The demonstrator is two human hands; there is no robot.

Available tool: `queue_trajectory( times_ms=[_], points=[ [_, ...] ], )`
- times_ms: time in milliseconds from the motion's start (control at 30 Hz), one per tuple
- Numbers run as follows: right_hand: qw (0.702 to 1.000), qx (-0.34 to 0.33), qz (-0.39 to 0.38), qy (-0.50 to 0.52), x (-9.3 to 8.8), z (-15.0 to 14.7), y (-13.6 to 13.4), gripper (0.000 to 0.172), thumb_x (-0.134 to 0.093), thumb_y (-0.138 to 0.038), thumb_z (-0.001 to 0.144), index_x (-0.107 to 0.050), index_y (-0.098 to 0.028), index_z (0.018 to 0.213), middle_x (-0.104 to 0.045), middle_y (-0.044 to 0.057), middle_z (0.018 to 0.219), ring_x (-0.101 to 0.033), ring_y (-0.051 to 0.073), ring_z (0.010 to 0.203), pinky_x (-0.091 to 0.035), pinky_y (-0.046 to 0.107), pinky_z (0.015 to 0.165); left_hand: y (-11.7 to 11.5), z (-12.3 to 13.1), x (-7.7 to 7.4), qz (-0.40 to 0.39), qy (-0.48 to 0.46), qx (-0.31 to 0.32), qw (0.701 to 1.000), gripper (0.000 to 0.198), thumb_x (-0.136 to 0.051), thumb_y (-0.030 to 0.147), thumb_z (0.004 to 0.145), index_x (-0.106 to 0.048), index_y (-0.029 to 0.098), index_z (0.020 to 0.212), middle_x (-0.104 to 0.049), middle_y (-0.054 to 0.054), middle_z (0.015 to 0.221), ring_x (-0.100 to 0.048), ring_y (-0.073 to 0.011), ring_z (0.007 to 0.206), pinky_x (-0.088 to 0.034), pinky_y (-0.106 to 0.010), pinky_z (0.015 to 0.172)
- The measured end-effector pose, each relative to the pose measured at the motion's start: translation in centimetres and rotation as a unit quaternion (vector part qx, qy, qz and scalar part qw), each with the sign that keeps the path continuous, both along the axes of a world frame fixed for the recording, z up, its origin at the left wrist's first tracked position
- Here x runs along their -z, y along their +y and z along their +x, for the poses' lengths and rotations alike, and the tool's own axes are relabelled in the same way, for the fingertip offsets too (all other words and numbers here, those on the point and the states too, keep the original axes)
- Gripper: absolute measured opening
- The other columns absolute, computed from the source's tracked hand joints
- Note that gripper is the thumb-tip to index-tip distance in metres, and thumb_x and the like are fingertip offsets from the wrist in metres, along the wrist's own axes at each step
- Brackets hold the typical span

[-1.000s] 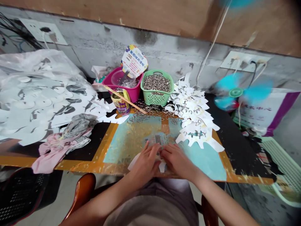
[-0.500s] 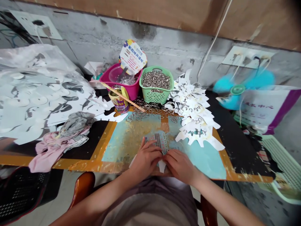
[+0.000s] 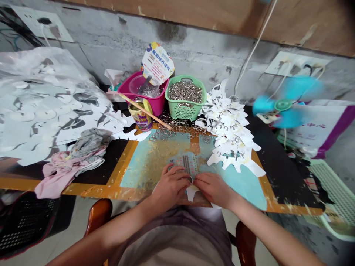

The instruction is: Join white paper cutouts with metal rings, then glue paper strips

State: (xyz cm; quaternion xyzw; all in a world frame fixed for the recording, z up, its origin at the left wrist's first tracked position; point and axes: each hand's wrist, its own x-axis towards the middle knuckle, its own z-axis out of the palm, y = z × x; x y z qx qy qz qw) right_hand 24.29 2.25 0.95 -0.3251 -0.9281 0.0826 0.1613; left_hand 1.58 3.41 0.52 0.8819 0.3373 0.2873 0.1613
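Observation:
My left hand (image 3: 170, 186) and my right hand (image 3: 213, 190) meet low on the painted board (image 3: 155, 173), with fingertips pinched together on a white paper cut-out (image 3: 191, 193). A small metal ring (image 3: 190, 179) shows between my fingertips, partly hidden by them. Just beyond my hands lies a printed paper piece (image 3: 187, 163) with red and grey markings. Loose metal rings (image 3: 177, 127) lie in a tangled strip along the board's far side.
A green basket (image 3: 185, 107) full of metal rings stands beside a pink basket (image 3: 142, 98). Paper cut-outs (image 3: 230, 136) are piled at right, and a large plastic bag of paper (image 3: 50, 107) and crumpled cloth (image 3: 74, 162) lie at left. A blue fan (image 3: 283, 105) spins at right.
My hands stay together on the paper, with small shifts of the fingers. The view has shifted slightly, and the fan blades keep spinning.

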Motion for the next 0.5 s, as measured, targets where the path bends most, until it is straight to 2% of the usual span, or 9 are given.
queue_trajectory(
  times_ms=[100, 167, 267, 367, 500],
  points=[
    [0.999, 0.021, 0.033, 0.017, 0.8, 0.2, -0.9, 0.015, -0.047, -0.015, 0.097, -0.062, -0.016, 0.095, -0.064, 0.008, 0.086, -0.056, 0.020, 0.074, -0.044, 0.032, 0.067, 0.1, 0.0, -0.1, -0.017, 0.002, -0.006, 1.000, 0.012, -0.063, 0.023, 0.093, -0.070, 0.026, 0.084, -0.075, 0.004, 0.101, -0.055, -0.0230, 0.117, -0.021, -0.048, 0.110],
    [0.999, 0.030, 0.027, 0.026, 0.9, 0.3, -1.3, 0.014, -0.048, -0.014, 0.096, -0.061, -0.016, 0.095, -0.064, 0.009, 0.087, -0.056, 0.021, 0.076, -0.046, 0.033, 0.069, 0.1, 0.0, -0.1, -0.014, 0.016, -0.004, 1.000, 0.012, -0.060, 0.023, 0.094, -0.071, 0.026, 0.088, -0.075, 0.004, 0.102, -0.055, -0.0230, 0.117, -0.021, -0.049, 0.110],
    [0.994, 0.026, -0.039, 0.096, 0.3, 0.5, -1.2, 0.013, -0.048, -0.012, 0.095, -0.060, -0.017, 0.098, -0.062, 0.010, 0.095, -0.059, 0.020, 0.084, -0.050, 0.032, 0.074, 0.0, -0.1, 0.1, -0.002, 0.027, 0.005, 1.000, 0.015, -0.059, 0.021, 0.094, -0.071, 0.029, 0.098, -0.075, 0.003, 0.104, -0.056, -0.0228, 0.115, -0.021, -0.050, 0.110],
    [0.978, 0.031, -0.105, 0.177, -0.5, 0.8, -0.4, 0.013, -0.048, -0.012, 0.094, -0.059, -0.018, 0.098, -0.057, 0.010, 0.103, -0.059, 0.018, 0.090, -0.053, 0.031, 0.079, -0.1, -0.1, 0.2, 0.010, 0.023, 0.015, 1.000, 0.017, -0.060, 0.018, 0.091, -0.071, 0.029, 0.098, -0.074, 0.002, 0.106, -0.057, -0.0236, 0.115, -0.021, -0.049, 0.110],
    [0.987, 0.006, -0.089, 0.131, -1.2, 0.9, 0.6, 0.019, -0.050, -0.013, 0.094, -0.061, -0.018, 0.107, -0.055, 0.014, 0.117, -0.058, 0.023, 0.104, -0.053, 0.038, 0.088, -0.1, -0.1, 0.1, 0.042, 0.005, 0.014, 0.999, 0.018, -0.058, 0.016, 0.091, -0.071, 0.027, 0.095, -0.075, 0.001, 0.106, -0.058, -0.0231, 0.112, -0.023, -0.047, 0.109]
  ],
)
